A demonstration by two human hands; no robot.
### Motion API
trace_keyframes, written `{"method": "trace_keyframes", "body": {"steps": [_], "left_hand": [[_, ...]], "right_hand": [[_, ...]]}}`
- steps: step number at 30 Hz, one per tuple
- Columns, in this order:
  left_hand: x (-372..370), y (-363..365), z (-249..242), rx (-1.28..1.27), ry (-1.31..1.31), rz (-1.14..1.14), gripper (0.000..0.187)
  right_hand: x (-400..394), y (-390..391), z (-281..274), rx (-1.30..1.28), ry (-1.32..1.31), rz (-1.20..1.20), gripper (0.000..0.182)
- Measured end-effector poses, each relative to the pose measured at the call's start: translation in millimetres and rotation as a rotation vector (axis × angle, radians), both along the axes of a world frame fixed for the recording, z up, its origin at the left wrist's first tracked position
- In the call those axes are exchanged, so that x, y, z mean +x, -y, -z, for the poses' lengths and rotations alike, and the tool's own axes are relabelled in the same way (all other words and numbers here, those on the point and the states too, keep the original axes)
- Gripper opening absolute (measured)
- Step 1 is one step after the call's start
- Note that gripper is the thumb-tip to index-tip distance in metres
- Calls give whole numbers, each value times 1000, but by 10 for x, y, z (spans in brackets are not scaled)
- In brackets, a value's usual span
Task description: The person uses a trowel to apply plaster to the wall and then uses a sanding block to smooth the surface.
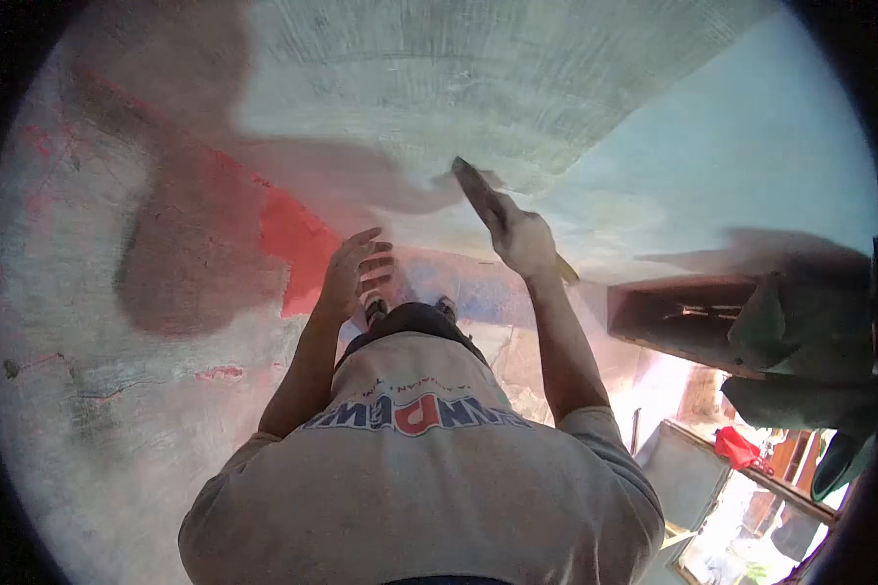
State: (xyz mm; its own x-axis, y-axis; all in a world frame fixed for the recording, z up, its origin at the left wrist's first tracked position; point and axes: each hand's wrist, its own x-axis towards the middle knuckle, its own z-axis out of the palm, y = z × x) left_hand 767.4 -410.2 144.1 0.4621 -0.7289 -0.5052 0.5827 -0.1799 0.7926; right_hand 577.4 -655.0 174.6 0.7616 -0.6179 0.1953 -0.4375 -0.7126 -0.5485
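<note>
My right hand (pixel 527 242) is closed round a dark, flat, narrow tool (pixel 476 190), whose far end is at the pale blue-grey wall (pixel 595 185). A yellowish end of something sticks out below that hand. My left hand (pixel 354 273) is raised with its fingers apart and holds nothing. Behind it lies a bright red patch (pixel 298 244) on the grey surface. The wall's upper part is rough grey, with a smoother pale area at the right.
At the right, a dark recessed shelf or box (pixel 693 312) has dark green cloth (pixel 790 341) hanging by it. Below are a red cloth (pixel 738 448) and a framed opening with bright light. My feet (pixel 444 310) stand on a pinkish, bluish floor.
</note>
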Motion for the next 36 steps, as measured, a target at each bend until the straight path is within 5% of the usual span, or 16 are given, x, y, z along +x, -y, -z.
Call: {"method": "trace_keyframes", "body": {"steps": [4,6,8,27,36], "left_hand": [[35,-217,311,13,-37,-114,49],[-83,-187,235,69,-44,-129,46],[-99,-179,102,71,-26,-134,46],[-88,-506,6,95,53,-245,42],[-126,-591,88,120,21,-275,42]], "right_hand": [[198,3,231,-56,15,-52,21],[424,-60,238,-93,-161,-69,24],[355,-48,457,-58,-55,-39,23],[283,-119,220,49,-209,10,29],[202,-105,195,-34,-49,4,25]]}}
